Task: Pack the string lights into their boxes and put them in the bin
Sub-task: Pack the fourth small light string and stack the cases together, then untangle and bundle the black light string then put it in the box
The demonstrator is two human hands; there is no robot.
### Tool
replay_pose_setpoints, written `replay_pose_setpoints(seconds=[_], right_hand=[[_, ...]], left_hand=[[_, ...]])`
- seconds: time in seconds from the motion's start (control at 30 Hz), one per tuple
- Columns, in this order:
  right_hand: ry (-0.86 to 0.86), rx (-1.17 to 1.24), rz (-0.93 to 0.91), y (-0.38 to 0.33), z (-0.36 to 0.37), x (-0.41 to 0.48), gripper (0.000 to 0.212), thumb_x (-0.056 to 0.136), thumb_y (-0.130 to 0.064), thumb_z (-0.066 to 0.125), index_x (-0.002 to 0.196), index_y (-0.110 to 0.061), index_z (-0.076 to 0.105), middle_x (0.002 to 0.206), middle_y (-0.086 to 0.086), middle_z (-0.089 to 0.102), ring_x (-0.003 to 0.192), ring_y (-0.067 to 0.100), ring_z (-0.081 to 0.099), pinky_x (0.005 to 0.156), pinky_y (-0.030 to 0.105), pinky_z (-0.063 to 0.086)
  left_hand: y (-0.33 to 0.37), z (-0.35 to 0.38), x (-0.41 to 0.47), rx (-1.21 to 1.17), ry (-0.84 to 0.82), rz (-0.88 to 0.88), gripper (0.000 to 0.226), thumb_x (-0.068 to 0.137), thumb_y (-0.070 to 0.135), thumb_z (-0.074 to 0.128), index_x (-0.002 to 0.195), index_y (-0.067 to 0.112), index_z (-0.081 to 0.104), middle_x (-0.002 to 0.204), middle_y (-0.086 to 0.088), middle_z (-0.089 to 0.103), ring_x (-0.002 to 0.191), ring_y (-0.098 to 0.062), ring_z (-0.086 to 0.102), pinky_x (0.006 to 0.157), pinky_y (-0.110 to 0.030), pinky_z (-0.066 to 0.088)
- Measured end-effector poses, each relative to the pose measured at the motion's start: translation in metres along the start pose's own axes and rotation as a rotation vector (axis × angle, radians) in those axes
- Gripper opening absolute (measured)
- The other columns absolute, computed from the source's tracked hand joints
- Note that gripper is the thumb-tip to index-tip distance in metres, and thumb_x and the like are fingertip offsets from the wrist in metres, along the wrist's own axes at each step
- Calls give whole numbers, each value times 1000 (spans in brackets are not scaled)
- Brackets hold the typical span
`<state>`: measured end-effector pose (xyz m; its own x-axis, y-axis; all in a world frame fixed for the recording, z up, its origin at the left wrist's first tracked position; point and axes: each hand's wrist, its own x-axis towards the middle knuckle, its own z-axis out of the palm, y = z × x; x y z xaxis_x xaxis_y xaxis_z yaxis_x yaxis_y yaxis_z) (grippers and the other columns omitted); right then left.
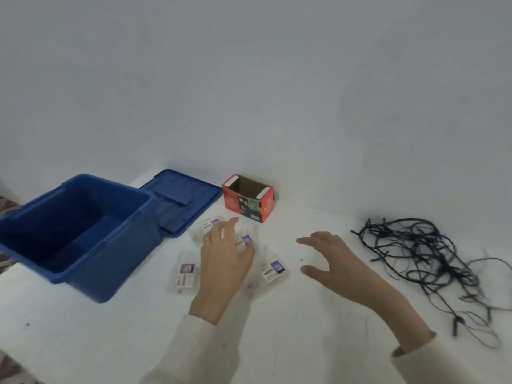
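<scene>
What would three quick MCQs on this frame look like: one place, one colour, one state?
1. Where does the tangled string light lie?
A. in the bin
B. on the table at the right
C. in the red box

2. What colour is the bin?
A. blue
B. green
C. grey

3. What state is the red box in?
A. taped shut
B. crushed flat
C. open at the top

Key: B, the tangled string light lies on the table, right of the right hand; A, the bin and its lid are blue; C, the red box shows its brown inside.
</scene>
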<state>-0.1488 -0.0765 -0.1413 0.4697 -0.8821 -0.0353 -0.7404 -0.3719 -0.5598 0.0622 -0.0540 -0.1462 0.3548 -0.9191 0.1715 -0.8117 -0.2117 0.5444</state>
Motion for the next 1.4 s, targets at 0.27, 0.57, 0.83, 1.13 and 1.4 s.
replay_pose_setpoints(seconds=[0.27,0.57,0.83,1.13,1.4], right_hand=[[77,-389,659,116,-50,-47,61,88,-49,52,142,-26,33,146,3,33,137,26,24,109,47,24],[431,-304,484,99,-67,-70,20,96,-28,46,88,-17,62,83,-7,60,92,20,54,93,35,36],[681,184,61,-16,-217,-93,16,92,-18,58,79,-20,68,75,0,72,70,8,64,78,22,48],[1075,598,-40,-71,-324,-116,20,93,-14,51,78,-14,65,57,1,66,54,15,61,69,30,52],[753,188,-27,-117,-345,-111,19,92,-23,57,87,-12,71,65,2,60,60,12,57,67,24,49]], left_hand=[[111,52,-20,-234,-325,406,43,90,31,55,132,26,44,136,2,42,127,-16,34,96,-16,24],[165,48,-28,-321,-522,595,43,90,29,56,132,26,44,130,2,47,125,-12,38,90,-11,23],[262,-37,-2,-488,-415,760,27,93,30,53,120,25,54,103,3,64,95,-12,60,63,-14,38],[267,-88,27,-119,-678,764,13,90,21,56,97,15,66,81,-1,63,65,-11,59,58,-19,45],[316,-154,19,-1043,-850,729,48,88,13,59,133,23,45,122,-4,63,109,-15,61,92,-32,49]])
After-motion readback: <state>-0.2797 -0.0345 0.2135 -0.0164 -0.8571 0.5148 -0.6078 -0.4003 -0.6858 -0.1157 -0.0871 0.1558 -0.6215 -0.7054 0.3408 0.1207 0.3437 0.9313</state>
